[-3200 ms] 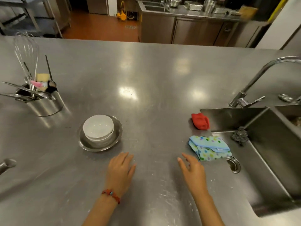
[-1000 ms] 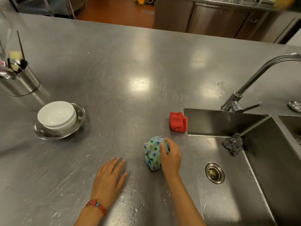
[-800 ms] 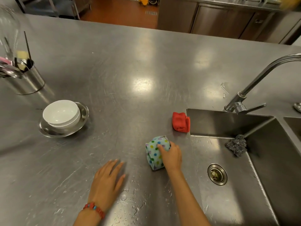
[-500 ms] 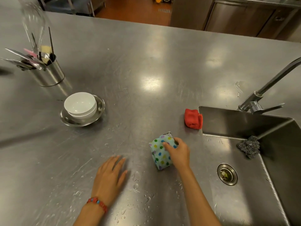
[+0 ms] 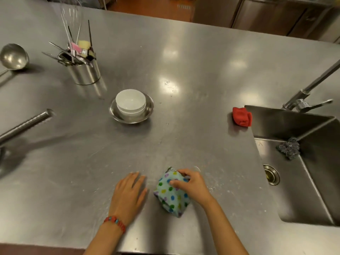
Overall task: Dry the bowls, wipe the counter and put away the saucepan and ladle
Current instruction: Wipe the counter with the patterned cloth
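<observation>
Polka-dot cloth [image 5: 172, 195] bunched under right hand [image 5: 193, 186], fingers [image 5: 176, 182] pinching it on counter [image 5: 184, 70].

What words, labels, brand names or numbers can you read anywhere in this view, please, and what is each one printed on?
None can be read.
The dotted cloth under the right hand carries only coloured spots, no lettering.
The utensil holder, the white bowls and the red cloth show no print.
A faint scratch-like mark on the sink wall is too blurred to read.
</observation>
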The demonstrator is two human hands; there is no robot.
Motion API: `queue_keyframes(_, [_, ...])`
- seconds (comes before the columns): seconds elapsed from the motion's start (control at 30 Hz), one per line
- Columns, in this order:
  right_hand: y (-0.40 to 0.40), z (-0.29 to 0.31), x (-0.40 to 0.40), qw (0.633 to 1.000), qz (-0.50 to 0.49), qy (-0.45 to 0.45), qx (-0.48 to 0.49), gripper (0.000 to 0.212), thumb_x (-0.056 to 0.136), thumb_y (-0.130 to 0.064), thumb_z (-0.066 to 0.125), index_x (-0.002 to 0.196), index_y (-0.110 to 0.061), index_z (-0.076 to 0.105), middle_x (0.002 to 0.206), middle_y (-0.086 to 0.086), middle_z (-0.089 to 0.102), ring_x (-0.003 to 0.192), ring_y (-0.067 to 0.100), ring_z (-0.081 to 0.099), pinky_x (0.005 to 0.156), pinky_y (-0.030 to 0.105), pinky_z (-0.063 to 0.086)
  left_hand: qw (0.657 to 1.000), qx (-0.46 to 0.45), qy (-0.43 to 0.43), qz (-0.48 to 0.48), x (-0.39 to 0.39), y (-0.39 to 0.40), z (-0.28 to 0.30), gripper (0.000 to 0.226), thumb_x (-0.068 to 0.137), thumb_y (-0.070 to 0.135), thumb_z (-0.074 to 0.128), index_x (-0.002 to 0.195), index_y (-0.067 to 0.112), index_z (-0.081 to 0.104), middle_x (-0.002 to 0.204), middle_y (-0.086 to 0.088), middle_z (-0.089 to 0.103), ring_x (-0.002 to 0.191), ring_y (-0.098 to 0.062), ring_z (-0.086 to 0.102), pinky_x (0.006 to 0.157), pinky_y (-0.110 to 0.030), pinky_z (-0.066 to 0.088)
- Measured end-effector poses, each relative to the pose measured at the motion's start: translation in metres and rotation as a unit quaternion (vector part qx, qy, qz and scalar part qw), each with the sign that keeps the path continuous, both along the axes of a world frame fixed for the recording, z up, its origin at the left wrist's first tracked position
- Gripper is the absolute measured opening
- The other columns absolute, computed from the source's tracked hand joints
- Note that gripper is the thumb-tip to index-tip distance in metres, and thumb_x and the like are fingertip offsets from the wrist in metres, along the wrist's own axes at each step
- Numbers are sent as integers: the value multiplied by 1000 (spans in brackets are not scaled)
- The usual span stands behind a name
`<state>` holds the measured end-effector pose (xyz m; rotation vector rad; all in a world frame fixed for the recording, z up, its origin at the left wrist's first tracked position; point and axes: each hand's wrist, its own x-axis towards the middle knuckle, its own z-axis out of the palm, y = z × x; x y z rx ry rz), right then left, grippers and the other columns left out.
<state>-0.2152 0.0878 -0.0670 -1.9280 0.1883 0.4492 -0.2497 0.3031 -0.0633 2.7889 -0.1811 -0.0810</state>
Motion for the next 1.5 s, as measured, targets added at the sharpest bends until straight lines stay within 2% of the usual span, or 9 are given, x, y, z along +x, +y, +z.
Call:
queue_keyframes(0.2, [40,-7,-29,989,1,-47,-138,42,74,-31,74,112,-19,63,107,0,63,98,16,59,89,32,50,999,-2,20,-33,-21,47,-7,79,97,45,7,94,1,72,99,-21,71,87,-37,69,64,-49,56])
queue_keyframes(0.37, [52,-12,-49,926,-25,-249,-282,44,84,-32,61,124,-13,55,129,9,55,119,28,49,103,46,38,999,-9,16,-30,-24,61,-11,79,96,46,7,96,1,72,101,-21,70,89,-38,68,69,-52,55])
queue_keyframes(0.5, [67,-31,-55,907,87,-198,-362,58,89,-57,36,139,-28,37,152,1,30,141,24,22,117,45,16,999,-25,14,-17,-22,63,-12,80,96,47,7,97,-1,70,102,-22,69,92,-40,67,73,-54,53])
queue_keyframes(0.6, [73,-43,-52,875,85,-194,-434,57,88,-59,37,135,-27,43,146,4,41,133,29,38,110,47,29,999,-34,6,-4,-21,63,-10,79,96,48,8,98,-1,70,102,-22,69,93,-40,66,74,-53,53])
queue_keyframes(0.73, [67,-49,-15,884,43,-191,-425,55,88,-55,42,134,-26,44,145,5,41,129,30,42,106,45,33,999,-40,3,9,-21,64,-9,80,96,49,8,98,-1,70,102,-21,69,93,-40,66,79,-41,53])
queue_keyframes(0.9, [61,-46,23,892,40,-181,-413,54,91,-53,37,137,-25,38,149,3,33,132,28,34,110,42,24,999,-36,-3,19,-21,63,-10,78,96,49,10,101,0,69,105,-22,68,96,-41,65,78,-54,52])
queue_keyframes(1.07, [62,-48,-44,874,76,-232,-420,47,88,-55,43,125,-27,51,137,1,51,118,28,52,98,40,43,1000,-26,7,-6,-21,53,-9,78,96,48,9,100,-1,69,103,-22,69,94,-40,66,75,-53,53])
queue_keyframes(1.3, [16,-60,-86,840,150,-272,-444,47,90,-56,35,127,-31,47,138,0,50,121,25,50,100,37,42,998,-25,19,-50,-14,16,-13,78,96,46,7,99,2,70,105,-20,69,93,-37,67,78,-38,54])
queue_keyframes(1.5, [-53,-45,14,886,0,-160,-435,50,91,-48,43,134,-22,44,148,5,36,130,29,38,106,41,30,997,-14,15,-79,-16,-9,-16,75,97,43,9,97,3,72,104,-19,70,94,-36,67,85,-36,45])
